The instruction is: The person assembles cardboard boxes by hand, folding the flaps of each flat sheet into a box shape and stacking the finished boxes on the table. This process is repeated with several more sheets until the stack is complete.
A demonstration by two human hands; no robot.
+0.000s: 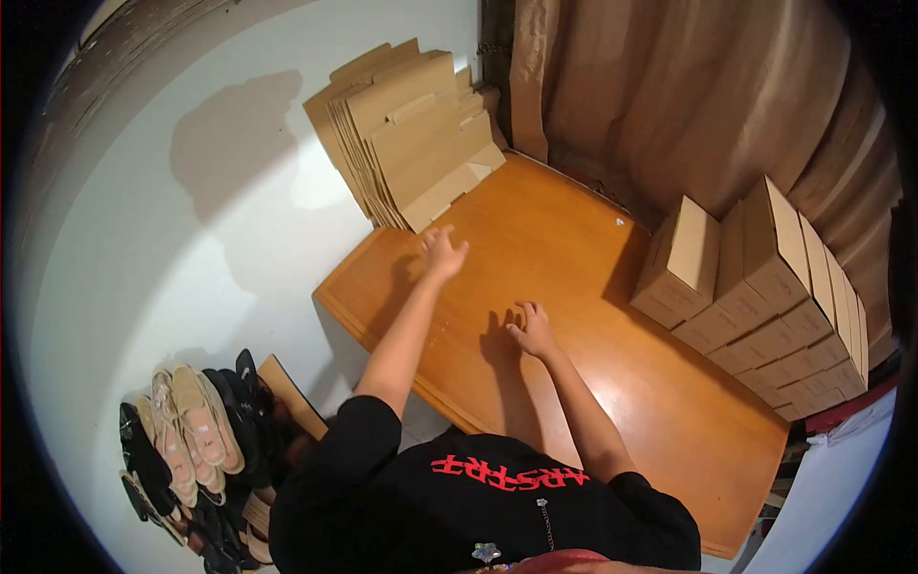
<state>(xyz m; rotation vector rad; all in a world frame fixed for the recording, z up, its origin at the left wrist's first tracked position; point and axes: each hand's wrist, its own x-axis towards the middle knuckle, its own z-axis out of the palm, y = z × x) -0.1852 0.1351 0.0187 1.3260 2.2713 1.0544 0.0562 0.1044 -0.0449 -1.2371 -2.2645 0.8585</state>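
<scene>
My left hand (445, 253) is raised over the left part of the wooden table (574, 277), fingers spread and nothing held. Just beyond it, not touched, a stack of flattened brown cardboard boxes (416, 143) leans against the wall. Nearer to my body and further right, my right hand (533, 330) hovers above the table with its fingers apart and slightly bent, holding nothing. Its shadow falls on the wood to its left.
Folded, closed cardboard boxes (765, 306) stand piled along the table's right edge. Behind them hangs a brown curtain (688, 86). Several pairs of shoes (191, 430) are at the lower left beside the white wall (124, 249). A small white scrap (620, 222) lies near the back edge.
</scene>
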